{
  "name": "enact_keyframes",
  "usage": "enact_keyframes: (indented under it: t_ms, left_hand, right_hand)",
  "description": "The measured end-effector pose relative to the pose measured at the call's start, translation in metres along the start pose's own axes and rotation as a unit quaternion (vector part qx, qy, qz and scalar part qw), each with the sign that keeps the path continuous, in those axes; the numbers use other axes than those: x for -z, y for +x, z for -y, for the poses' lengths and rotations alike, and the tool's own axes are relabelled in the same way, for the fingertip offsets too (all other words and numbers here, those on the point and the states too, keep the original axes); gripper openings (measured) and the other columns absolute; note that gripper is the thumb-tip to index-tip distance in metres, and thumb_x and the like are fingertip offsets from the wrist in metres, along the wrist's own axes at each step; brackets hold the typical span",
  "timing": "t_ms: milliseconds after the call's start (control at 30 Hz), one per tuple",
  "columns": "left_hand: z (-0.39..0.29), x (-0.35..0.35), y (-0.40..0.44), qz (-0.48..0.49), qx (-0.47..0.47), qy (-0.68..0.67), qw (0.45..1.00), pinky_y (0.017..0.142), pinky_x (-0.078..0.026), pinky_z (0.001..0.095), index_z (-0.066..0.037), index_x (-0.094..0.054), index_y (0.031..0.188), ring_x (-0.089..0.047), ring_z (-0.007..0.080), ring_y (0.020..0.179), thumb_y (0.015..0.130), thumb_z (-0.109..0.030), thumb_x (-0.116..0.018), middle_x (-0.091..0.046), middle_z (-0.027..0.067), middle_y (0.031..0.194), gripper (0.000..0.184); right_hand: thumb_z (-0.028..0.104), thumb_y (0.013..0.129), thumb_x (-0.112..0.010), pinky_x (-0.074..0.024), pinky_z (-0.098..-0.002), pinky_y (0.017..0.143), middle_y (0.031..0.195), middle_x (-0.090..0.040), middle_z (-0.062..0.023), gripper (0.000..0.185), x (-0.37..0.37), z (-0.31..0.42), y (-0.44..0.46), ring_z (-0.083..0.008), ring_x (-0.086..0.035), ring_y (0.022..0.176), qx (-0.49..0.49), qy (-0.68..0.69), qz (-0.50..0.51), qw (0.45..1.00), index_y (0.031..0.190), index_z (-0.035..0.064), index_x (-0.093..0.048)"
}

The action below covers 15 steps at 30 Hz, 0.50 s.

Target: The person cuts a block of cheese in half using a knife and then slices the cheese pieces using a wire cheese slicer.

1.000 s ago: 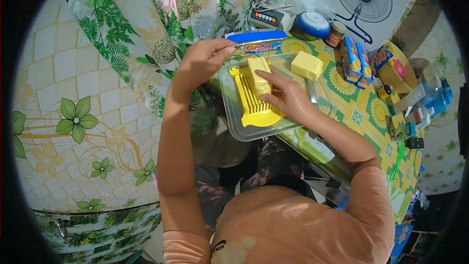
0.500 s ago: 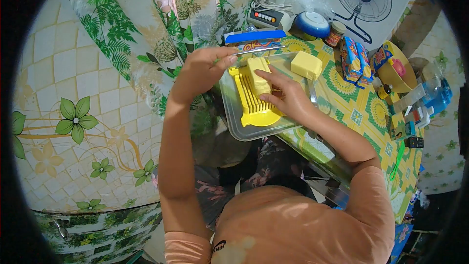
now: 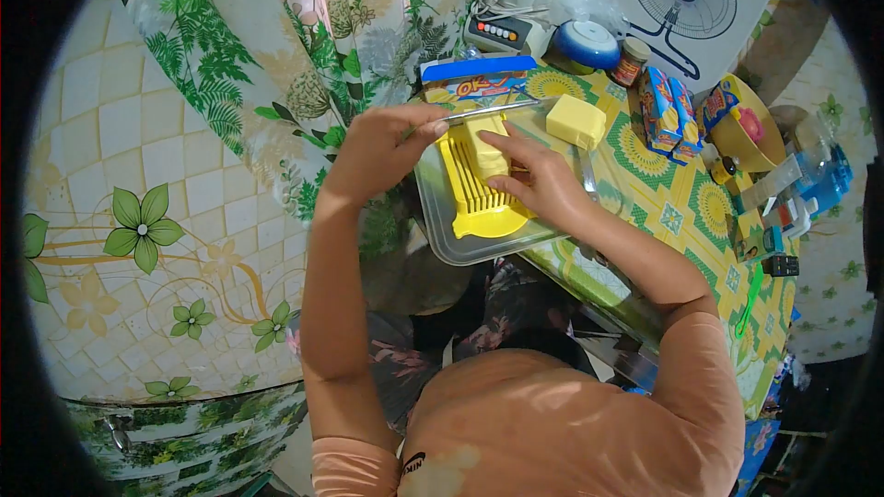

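Note:
My left hand (image 3: 391,149) is closed on the edge of a thin metal cutting frame (image 3: 502,109), tilted above a yellow slotted slicer (image 3: 488,223). A pale yellow block of cheese or butter (image 3: 487,164) lies across the slicer's slots. My right hand (image 3: 545,179) grips this block, fingers on its top and thumb against its near side. The slicer sits on a clear plastic tray or lid (image 3: 448,256). A second pale yellow block (image 3: 576,122) lies to the right at the back. Whether the frame's wires touch the block I cannot tell.
Behind the slicer stands a blue-topped box (image 3: 479,74), with a blender base (image 3: 505,32) beyond it. Further right are a blue bowl (image 3: 587,46), a jar (image 3: 631,62), blue packets (image 3: 661,110) and a yellow bowl (image 3: 769,152). A patterned cloth (image 3: 635,189) covers the table.
My left hand has come down a little, lowering the metal frame closer to the block. My right hand stays in place on the block.

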State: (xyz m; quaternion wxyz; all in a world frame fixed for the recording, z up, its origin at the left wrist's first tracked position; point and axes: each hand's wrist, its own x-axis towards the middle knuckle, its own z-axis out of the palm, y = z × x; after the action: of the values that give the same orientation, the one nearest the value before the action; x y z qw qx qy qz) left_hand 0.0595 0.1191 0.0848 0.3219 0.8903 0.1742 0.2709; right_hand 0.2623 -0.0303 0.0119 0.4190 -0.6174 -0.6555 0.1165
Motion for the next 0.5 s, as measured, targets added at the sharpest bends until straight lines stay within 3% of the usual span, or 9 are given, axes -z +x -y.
enact_keyframes:
  t_ms: [500]
  left_hand:
    - [0.0004, -0.0075, -0.0103, -0.003, 0.0, 0.005, 1.0, 0.094, -0.05, 0.0323, -0.001, -0.071, 0.112, -0.067, 0.0187, 0.108, 0.093, -0.015, -0.068, -0.074, 0.0123, 0.108, 0.023]
  right_hand:
    - [0.013, 0.081, -0.076, -0.0545, -0.0375, 0.076, 0.141, -0.045, -0.0347, 0.063, -0.002, -0.0051, -0.0003, -0.0347, -0.068, 0.082, 0.016, 0.001, -0.012, 1.0, 0.14, 0.0157, -0.054]
